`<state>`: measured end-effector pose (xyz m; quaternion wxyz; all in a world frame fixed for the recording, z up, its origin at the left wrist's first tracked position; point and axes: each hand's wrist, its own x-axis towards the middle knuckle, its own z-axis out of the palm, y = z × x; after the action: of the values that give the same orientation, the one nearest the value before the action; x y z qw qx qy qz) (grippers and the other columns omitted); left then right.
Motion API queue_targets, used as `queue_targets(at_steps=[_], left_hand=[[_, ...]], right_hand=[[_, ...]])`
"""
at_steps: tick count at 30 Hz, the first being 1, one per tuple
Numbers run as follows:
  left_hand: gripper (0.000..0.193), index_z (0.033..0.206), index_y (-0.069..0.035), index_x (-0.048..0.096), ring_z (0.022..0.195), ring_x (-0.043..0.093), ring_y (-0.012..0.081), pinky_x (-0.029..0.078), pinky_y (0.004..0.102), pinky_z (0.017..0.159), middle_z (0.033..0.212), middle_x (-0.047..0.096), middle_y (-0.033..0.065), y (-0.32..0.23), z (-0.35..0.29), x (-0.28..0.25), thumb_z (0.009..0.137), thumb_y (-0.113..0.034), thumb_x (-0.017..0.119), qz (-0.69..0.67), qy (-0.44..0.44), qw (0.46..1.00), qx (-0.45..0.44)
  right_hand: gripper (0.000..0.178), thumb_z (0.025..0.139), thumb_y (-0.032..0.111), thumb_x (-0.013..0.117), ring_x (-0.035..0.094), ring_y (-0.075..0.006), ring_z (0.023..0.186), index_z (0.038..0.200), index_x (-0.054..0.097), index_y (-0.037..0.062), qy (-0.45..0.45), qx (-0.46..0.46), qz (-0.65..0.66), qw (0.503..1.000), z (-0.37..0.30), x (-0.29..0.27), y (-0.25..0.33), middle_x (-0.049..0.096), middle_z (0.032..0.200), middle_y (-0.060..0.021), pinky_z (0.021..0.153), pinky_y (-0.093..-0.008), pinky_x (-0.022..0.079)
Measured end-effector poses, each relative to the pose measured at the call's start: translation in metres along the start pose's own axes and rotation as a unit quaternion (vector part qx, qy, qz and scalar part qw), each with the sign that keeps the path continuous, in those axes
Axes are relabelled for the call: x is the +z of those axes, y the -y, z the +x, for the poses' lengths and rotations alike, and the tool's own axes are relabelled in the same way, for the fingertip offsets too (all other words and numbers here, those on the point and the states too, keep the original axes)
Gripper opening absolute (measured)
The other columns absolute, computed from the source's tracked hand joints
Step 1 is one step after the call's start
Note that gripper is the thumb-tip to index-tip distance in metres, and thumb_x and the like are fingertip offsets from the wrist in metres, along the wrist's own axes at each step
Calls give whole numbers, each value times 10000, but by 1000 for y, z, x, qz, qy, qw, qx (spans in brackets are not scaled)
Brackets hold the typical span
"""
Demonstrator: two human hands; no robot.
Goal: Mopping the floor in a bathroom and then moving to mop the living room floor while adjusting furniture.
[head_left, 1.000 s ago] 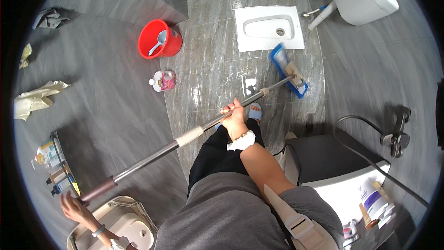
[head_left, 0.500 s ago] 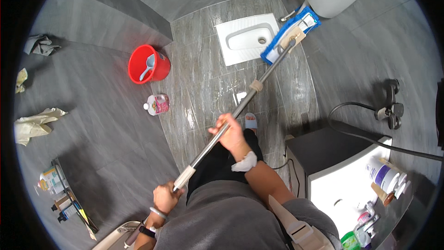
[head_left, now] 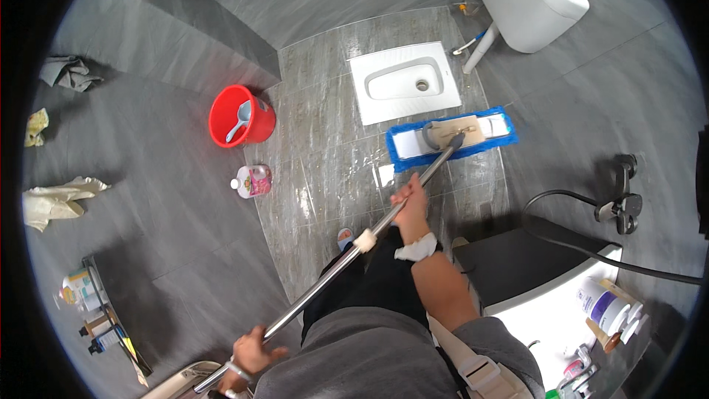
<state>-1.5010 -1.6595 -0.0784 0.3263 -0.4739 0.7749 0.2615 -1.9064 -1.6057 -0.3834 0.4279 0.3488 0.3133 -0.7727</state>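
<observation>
Grey tiled floor (head_left: 317, 155), shining in places | my mop (head_left: 325, 281) slants across me, its blue head (head_left: 447, 131) on my side of the white squat toilet (head_left: 399, 85) | red bucket (head_left: 262, 124) stands at left | my right hand (head_left: 410, 203) and left hand (head_left: 252, 352), apart, are both clamped on the mop

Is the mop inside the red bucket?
No, the mop has its blue head beside the squat toilet, away from the bucket.

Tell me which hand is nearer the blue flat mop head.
Right. The right hand holds the metal pole near the mop head; the left hand is much farther down the pole.
</observation>
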Motion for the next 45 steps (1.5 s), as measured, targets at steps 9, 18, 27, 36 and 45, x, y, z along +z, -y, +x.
queue_targets(at_steps=[9, 18, 27, 36, 45], left_hand=[[390, 703, -57, 644, 592, 639, 312, 501, 388, 565, 595, 617, 118, -43, 54, 4, 726, -431, 752, 9, 2, 999, 36], [354, 639, -76, 589, 496, 607, 284, 479, 371, 482, 558, 594, 89, -33, 28, 2, 705, -367, 778, -20, -4, 995, 101], [308, 664, -68, 624, 560, 630, 295, 490, 379, 518, 591, 613, 106, -64, 51, -3, 722, -340, 755, 11, 42, 997, 57], [260, 759, 5, 611, 504, 528, 117, 426, 315, 477, 547, 535, 64, -143, 110, -14, 786, -226, 727, -195, 246, 947, -69], [215, 816, -4, 598, 485, 506, 106, 380, 259, 439, 583, 539, 21, -131, 154, 18, 815, -181, 720, -256, 368, 891, -75]], right_hand=[[632, 905, 670, 397, 541, -174, 709, 928, 599, 71, -8, -198, -193, 961, 26, -36, 158, 576, 800, -31, 631, -308, 435], [608, 766, 298, 796, 586, -258, 973, 1153, 538, -92, -271, -405, -206, 849, 67, 8, 426, 610, 1095, -197, 819, -401, 465], [230, 807, 62, 740, 558, -103, 751, 992, 614, 7, -103, -513, -312, 793, 29, -2, 407, 625, 859, -8, 689, -236, 445], [284, 688, -39, 663, 586, -342, 955, 949, 617, 63, 131, -427, -727, 521, 17, -10, 167, 611, 957, -116, 852, -406, 465], [337, 741, 128, 721, 553, -355, 1007, 1058, 622, 72, -47, -378, -815, 436, 49, -49, 110, 565, 1107, -146, 867, -452, 454]])
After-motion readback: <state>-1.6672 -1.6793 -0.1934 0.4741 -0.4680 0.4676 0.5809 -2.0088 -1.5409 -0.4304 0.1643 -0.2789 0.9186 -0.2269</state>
